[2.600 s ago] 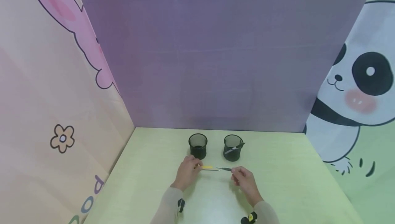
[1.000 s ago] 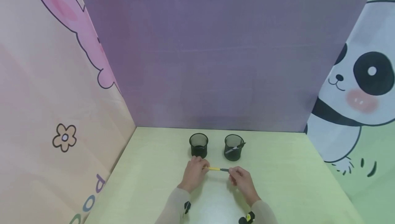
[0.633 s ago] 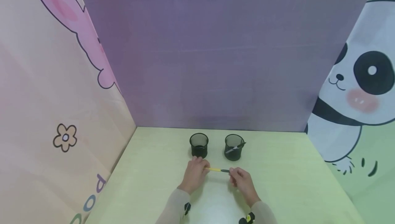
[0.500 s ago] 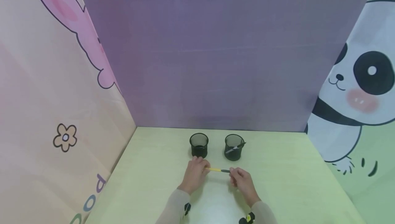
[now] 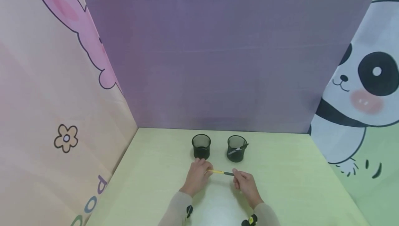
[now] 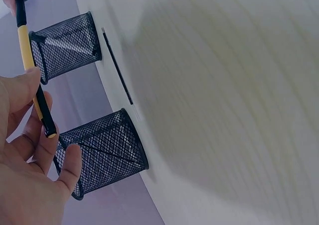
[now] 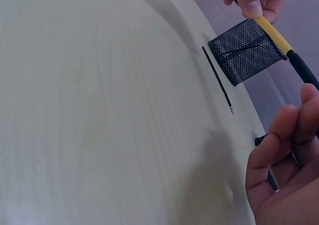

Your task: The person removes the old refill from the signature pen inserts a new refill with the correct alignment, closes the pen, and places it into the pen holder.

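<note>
A pen with a yellow barrel and black grip is held level between both hands above the table. My left hand pinches the yellow barrel near its black clip end, thumb against the fingers. My right hand pinches the black grip end; in the right wrist view my fingers partly hide that end. Beneath the pen, a thin dark refill with a silvery tip lies on the table; the right wrist view shows the same refill too.
Two black mesh pen cups stand beyond the hands: the left cup has a thin dark stick inside, and the right cup holds a leaning black-and-white pen. A purple cloth hangs behind the pale table.
Earlier the black grip, with a thin rod projecting, was apart from the yellow barrel; the two have come together end to end. Over the last second the right hand has shifted only slightly.
</note>
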Motion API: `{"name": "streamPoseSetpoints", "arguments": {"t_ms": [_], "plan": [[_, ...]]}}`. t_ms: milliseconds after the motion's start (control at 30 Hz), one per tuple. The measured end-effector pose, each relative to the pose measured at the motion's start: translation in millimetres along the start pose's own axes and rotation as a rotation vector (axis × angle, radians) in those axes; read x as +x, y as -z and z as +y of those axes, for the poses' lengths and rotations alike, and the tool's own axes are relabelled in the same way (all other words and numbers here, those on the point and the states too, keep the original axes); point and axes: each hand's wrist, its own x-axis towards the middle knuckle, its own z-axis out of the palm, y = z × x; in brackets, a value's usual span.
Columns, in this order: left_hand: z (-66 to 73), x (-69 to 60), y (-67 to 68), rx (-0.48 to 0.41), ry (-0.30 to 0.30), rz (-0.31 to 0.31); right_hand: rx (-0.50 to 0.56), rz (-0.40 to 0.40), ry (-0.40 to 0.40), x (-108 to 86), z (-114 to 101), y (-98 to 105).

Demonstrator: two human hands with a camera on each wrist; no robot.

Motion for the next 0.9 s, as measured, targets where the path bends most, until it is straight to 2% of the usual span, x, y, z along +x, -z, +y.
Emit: {"name": "streamPoseSetpoints", "arguments": {"t_ms": [367, 633, 900], "plan": [[-0.7, -0.9, 0.9, -0.047, 0.031, -0.021, -0.02, -0.004, -0.009, 0.7, -0.8, -0.1], [-4.4, 0.1, 4.9, -0.107, 0.086, -0.003, 0.038, -0.033, 0.012, 3.3, 1.2, 1.3], [-5.8, 1.0, 6.8, -0.098, 0.1, 0.013, 0.09, -0.011, 0.043, 3.0, 2.0, 3.6]]}}
